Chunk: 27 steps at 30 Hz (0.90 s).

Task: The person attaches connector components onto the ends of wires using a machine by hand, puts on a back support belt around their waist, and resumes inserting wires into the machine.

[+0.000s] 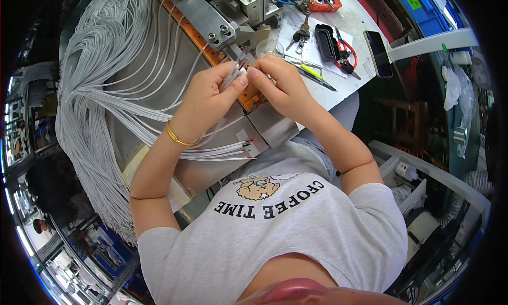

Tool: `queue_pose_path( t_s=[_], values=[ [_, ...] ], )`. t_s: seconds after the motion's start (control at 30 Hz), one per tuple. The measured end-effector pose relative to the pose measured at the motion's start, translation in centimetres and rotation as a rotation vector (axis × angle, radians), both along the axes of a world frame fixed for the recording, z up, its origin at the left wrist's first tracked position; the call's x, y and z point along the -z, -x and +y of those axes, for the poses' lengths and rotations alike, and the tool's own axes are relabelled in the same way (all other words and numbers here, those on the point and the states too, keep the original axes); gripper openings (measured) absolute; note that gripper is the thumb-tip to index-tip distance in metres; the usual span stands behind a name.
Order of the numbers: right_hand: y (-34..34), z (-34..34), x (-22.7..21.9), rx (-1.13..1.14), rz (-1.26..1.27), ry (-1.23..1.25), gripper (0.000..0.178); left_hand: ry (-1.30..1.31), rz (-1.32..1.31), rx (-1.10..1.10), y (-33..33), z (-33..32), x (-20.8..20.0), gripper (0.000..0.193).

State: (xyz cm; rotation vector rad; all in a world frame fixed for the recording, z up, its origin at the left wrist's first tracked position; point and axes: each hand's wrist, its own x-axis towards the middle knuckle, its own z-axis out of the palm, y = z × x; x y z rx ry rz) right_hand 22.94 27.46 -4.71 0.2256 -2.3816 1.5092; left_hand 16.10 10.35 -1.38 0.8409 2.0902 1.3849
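The fingers of the left hand [214,88] were closed in a pinch on a few pale wires [230,79], one end showing dark red. The right hand [280,82] met it from the right, thumb and forefinger bent close together near the left thumb; whether they also gripped the wires could not be told, as the fingers hid the meeting point.

Just beyond the hands stood a metal fixture [211,27] with bolts, along an orange rail [198,39] that slanted from far left toward the hands.

To the left, a great sheaf of white cables [87,98] spread over the counter [352,14] and drooped off its near side. A small group of cable ends [211,153] lay nearer, left of the person's middle, some tipped red or green.

The work seemed to be partway through one piece. Much of the sheaf looked yet to be handled, though whether the nearer group was finished or waiting was unclear.

To the far right lay keys [302,33], a black case [326,43], red-handled scissors [349,55] and a phone [378,53].
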Motion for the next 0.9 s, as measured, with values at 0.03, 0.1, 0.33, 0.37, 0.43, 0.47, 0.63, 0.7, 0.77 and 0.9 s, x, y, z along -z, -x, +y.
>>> queue_pose_path(
  t_s=[0.03, 0.1, 0.33, 0.37, 0.43, 0.47, 0.63, 0.7, 0.77, 0.9],
  values=[
    [0.0, 0.2, 0.3, 0.013, 0.004, -0.005, 0.016, 0.000, 0.000, 0.000, 0.2, -0.1, -0.1, 0.017],
    [0.2, 0.6, 1.4, 0.025, 0.007, -0.010, 0.017, 0.081, 0.311, -0.051, 0.9, -0.5, -0.7, 0.018],
    [1.0, 1.7, 4.2, 0.069, -0.026, -0.121, 0.016, 0.209, 0.187, -0.054, 1.1, -0.8, -0.6, 0.019],
    [1.1, 1.8, 4.2, 0.069, -0.026, -0.122, 0.016, 0.302, 0.241, 0.006, 0.9, -0.8, -0.5, 0.018],
    [1.3, 1.8, 4.3, 0.057, -0.045, -0.138, 0.015, 0.394, 0.295, 0.067, 0.7, -0.7, -0.1, 0.017],
    [1.3, 1.8, 4.2, 0.051, -0.055, -0.145, 0.015, 0.394, 0.339, 0.064, 0.6, -0.8, 0.2, 0.016],
    [1.5, 2.1, 3.3, 0.097, 0.045, -0.367, 0.011, 0.406, 0.428, 0.053, 0.2, -0.7, 0.4, 0.016],
    [1.8, 2.4, 3.7, 0.057, 0.037, -0.352, 0.012, 0.413, 0.428, 0.052, 0.1, -0.6, 0.4, 0.016],
    [1.7, 2.4, 3.8, 0.038, 0.033, -0.343, 0.012, 0.411, 0.415, 0.048, 0.0, -0.5, 0.4, 0.015],
    [1.4, 2.1, 3.8, 0.025, -0.258, 0.006, 0.015, 0.400, 0.391, 0.043, 0.1, -0.5, 0.3, 0.014]
  ],
)
